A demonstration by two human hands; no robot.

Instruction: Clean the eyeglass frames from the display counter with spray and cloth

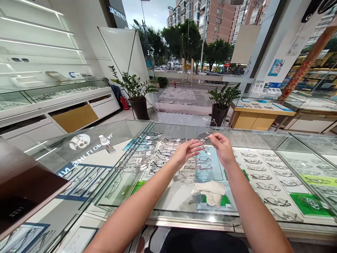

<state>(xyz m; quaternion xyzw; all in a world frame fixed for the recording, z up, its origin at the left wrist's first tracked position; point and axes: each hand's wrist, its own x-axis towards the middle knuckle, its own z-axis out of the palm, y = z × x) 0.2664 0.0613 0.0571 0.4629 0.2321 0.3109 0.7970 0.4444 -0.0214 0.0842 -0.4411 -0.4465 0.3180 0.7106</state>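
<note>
Both my hands are raised over a glass display counter [179,211]. My right hand [221,147] pinches a thin-rimmed pair of eyeglasses [206,138] between thumb and fingers. Beside it, at the left of the glasses, my left hand [188,151] has its fingers stretched out, the fingertips close to the frame; whether they touch it is unclear. A crumpled pale cloth [212,191] lies on the glass below my hands. Farther left stands a small white spray bottle [106,144]. Rows of eyeglasses [160,153] sit left of my hands.
More eyeglasses [263,176] fill the case on the right. A dark brown box-like object [26,182] juts in at the left edge. Beyond the counter are two potted plants [139,105] [218,112], a wooden-fronted cabinet [258,117] and glass doors.
</note>
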